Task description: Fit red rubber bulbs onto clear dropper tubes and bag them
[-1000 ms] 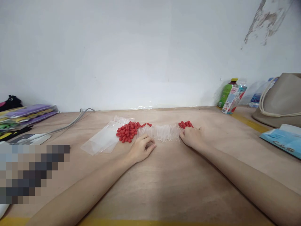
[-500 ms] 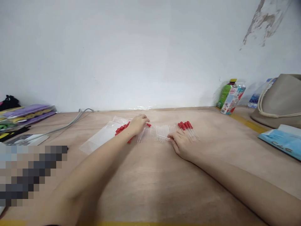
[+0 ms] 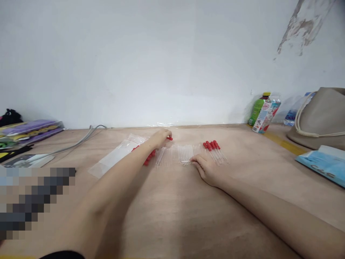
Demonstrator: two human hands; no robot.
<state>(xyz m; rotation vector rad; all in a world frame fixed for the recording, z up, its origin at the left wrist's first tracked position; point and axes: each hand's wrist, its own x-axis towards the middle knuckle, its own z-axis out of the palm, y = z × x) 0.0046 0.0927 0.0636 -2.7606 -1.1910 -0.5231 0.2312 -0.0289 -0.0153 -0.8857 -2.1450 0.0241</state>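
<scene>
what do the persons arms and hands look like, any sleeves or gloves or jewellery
Both forearms are bare, with no sleeves over them. The left hand and right hand wear no gloves, and no ring, watch or bracelet shows. A dark edge at the bottom of the picture, by the left upper arm, may be a sleeve hem.

Workshop, plywood bench (image 3: 175, 216), droppers (image 3: 214, 149) laid out

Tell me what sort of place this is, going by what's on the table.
Probably a small hand-assembly workbench. A plain wooden table stands against a bare white wall, and on it lie a row of clear dropper tubes, loose red rubber bulbs and clear plastic bags.
</scene>
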